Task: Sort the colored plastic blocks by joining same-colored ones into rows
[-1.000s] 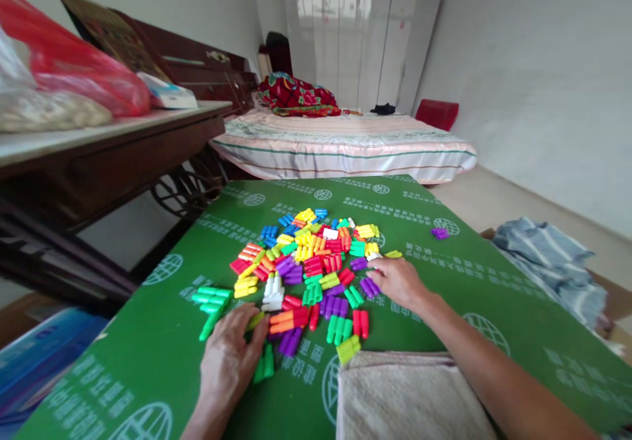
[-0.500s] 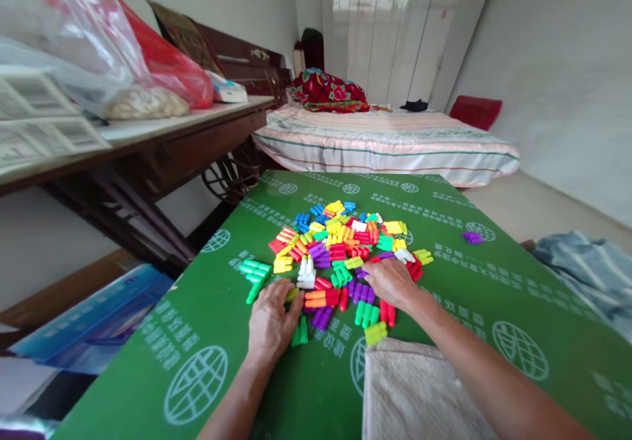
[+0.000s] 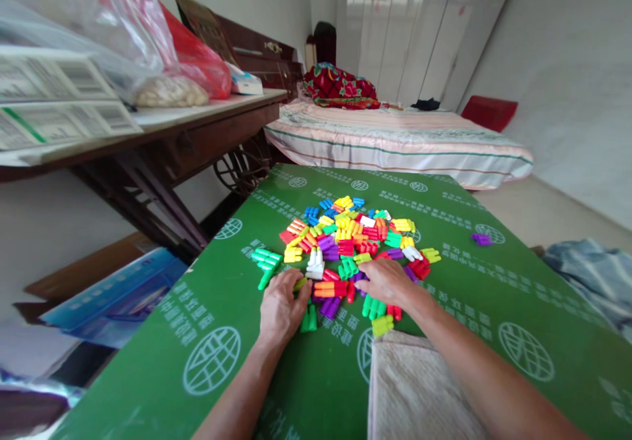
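Bright plastic building blocks shaped like joined tubes lie in a loose pile on a green board. My left hand [image 3: 284, 303] rests at the pile's near left, its fingers curled around a yellow-green block [image 3: 299, 284]. At the near right of the pile, my right hand [image 3: 389, 283] has its fingertips closed over a purple block [image 3: 360, 279]; the hand hides part of it. Between the hands lies an orange-and-red block [image 3: 330, 288]. A white block [image 3: 315, 265] stands behind it. Green blocks [image 3: 266, 262] joined together lie beyond my left hand.
A folded grey cloth [image 3: 419, 387] lies at the board's [image 3: 217, 367] near edge, under my right forearm. One purple block [image 3: 482, 239] sits apart at the right. A side table [image 3: 197, 120] with bags and boxes stands left; a bed [image 3: 395, 137] is behind.
The view has swung slightly left. My right hand has come a little nearer, now covering purple blocks and part of a red one. My left hand stays by the yellow-green block.
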A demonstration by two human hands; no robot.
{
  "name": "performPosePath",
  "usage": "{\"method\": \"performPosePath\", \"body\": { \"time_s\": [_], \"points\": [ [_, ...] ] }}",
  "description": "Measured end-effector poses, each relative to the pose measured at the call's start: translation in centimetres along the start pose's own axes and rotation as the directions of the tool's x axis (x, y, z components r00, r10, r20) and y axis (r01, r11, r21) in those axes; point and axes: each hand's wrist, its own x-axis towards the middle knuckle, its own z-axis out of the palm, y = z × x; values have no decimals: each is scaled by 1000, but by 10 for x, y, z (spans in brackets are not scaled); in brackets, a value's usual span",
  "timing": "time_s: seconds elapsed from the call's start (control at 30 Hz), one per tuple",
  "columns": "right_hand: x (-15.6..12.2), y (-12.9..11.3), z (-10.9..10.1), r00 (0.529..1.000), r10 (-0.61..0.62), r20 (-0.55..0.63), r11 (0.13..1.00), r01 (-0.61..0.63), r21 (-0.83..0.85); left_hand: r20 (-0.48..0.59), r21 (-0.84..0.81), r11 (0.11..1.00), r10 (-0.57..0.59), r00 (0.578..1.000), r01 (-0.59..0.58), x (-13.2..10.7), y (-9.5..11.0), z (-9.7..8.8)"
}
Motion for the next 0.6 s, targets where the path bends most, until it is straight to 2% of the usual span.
{"method": "performPosePath", "body": {
  "time_s": [0.2, 0.33, 0.43, 0.6],
  "points": [
    [6, 6, 12, 1000, -22, -22, 993, 25, 114, -16, -18, 1000, 3, 1000, -4, -1, 0, 1],
    [9, 12, 25, 998, 23, -66, 959, -3, 284, -35, -22, 1000, 0, 999, -1, -2, -3, 3],
    [8, 12, 31, 991, 48, -121, 886, 14, 463, -51, -28, 1000, 4, 999, -5, -3, -6, 4],
    [4, 11, 37, 977, 80, -199, 703, 86, 706, -81, -32, 999, 39, 996, -41, -5, -5, 4]
  ]
}}
